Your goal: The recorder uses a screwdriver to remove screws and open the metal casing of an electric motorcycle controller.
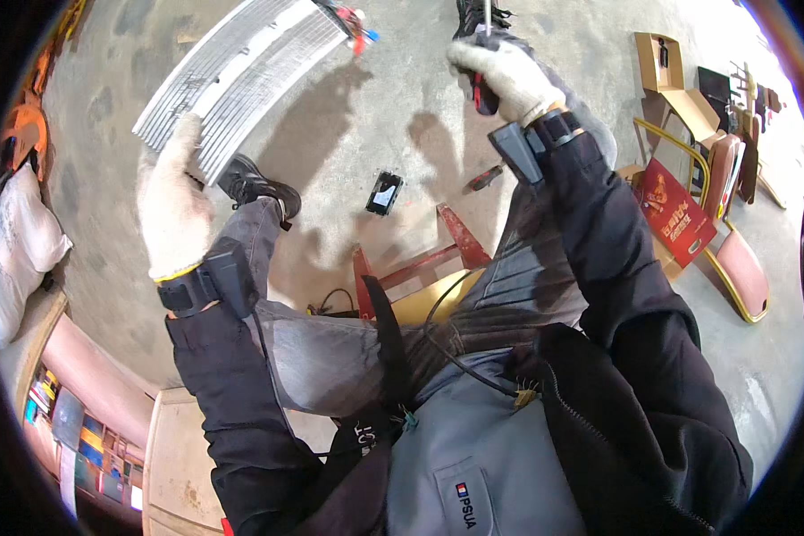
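My left hand (175, 205), in a white work glove, grips the lower left end of a long white ribbed panel (268, 55). The panel slants up to the right, and red, blue and dark wires (357, 34) stick out at its far end. My right hand (515, 82), gloved too, is closed around a screwdriver (484, 96) with a red and black handle. Its metal shaft points away from me, apart from the panel. On the floor between my feet lies a small black box-shaped part (384, 193) with a pale label. A red and black tool (485, 178) lies to its right.
Below me is a red-legged seat or stand (460, 234) with a yellow part. At right are an open cardboard box (659, 62), a red printed sheet (674, 213) and a gold-framed chair (741, 268). A white sack (29, 241) and wooden furniture (174, 447) stand at left.
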Tool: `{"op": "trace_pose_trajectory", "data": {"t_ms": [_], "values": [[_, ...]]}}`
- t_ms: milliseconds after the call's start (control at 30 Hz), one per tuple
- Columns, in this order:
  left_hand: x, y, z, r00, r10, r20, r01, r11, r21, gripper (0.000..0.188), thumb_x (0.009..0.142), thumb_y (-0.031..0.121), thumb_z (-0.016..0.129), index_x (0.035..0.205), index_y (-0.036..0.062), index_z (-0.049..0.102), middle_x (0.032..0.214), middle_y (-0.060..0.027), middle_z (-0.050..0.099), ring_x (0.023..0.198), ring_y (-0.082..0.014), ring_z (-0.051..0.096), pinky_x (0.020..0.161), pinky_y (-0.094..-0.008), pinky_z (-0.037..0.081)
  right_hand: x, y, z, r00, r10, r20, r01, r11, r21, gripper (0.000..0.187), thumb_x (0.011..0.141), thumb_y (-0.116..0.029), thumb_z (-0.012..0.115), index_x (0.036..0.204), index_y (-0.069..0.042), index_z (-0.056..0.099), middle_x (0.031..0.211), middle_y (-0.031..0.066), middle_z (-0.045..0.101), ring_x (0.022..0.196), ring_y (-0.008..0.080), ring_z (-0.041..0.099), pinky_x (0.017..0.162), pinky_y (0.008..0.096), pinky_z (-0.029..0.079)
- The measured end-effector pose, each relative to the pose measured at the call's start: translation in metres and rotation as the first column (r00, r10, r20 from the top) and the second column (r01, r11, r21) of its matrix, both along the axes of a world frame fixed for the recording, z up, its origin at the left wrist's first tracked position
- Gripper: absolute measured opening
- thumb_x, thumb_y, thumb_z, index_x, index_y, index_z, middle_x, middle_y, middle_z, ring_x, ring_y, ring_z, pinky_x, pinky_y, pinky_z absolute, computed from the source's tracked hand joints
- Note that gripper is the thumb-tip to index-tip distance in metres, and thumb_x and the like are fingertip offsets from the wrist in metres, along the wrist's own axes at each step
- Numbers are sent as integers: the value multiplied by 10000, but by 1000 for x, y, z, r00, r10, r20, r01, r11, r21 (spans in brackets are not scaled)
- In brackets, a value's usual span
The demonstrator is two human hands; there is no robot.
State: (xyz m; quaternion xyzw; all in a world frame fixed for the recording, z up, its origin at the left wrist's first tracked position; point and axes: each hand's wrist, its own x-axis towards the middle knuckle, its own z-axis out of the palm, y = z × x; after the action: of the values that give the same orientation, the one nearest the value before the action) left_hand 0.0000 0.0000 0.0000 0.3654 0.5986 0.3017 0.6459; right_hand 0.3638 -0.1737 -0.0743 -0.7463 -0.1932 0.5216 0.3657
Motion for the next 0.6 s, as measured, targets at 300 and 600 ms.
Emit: {"op": "trace_pose_trajectory", "data": {"t_ms": [300,600], "values": [[-47,22,-14,974,226,-23,-223,971,88,350,994,136,739,1294,-32,670,1238,-122,734,1100,-193,695,977,-322,521,-68,-85,-146,973,206,105,-127,855,-503,675,971,-668,568,1187,-41,690,852,138,733,719,259,698,650,413,536],[9,40,-101,981,175,88,-169,983,-67,378,942,1,740,1298,-57,626,1190,-166,731,1062,-236,728,899,-330,614,-85,-128,-180,889,457,-38,-375,677,-633,577,950,-505,692,1250,-13,683,862,98,723,697,218,655,651,390,526]]}}
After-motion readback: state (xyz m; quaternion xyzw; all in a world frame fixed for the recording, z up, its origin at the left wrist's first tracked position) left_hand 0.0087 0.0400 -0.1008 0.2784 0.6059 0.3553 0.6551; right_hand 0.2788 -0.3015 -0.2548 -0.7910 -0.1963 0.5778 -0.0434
